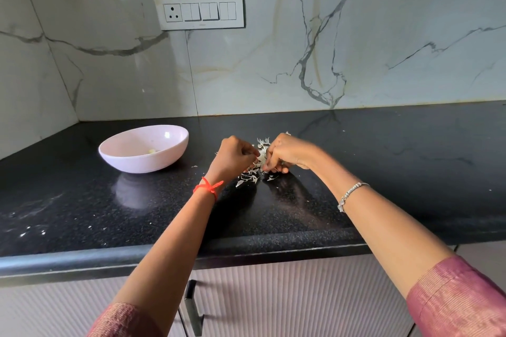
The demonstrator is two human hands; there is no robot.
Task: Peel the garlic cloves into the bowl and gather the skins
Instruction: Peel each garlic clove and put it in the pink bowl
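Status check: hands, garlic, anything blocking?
Left hand and right hand both pinching in the skin pile. One pale clove shows in pink bowl, left of hands. Nothing between pile and bowl.

- Home kitchen, corner of a work counter.
- Black speckled stone countertop [383, 161] with a rounded front edge runs into the wall corner at left.
- Glossy white marble-look wall tiles with grey veins [301, 49] form the backsplash right behind the counter.
- White wall switch plate [201, 11], one three-pin socket plus rocker switches, sits in the backsplash above the counter.
- Pale ribbed base cabinet doors [301, 295] below the counter, dark bar handle [192, 306] on one.
- Pale pink round bowl [143, 148] on the counter, with a heap of papery white garlic skins [250, 176] near it: food prep.
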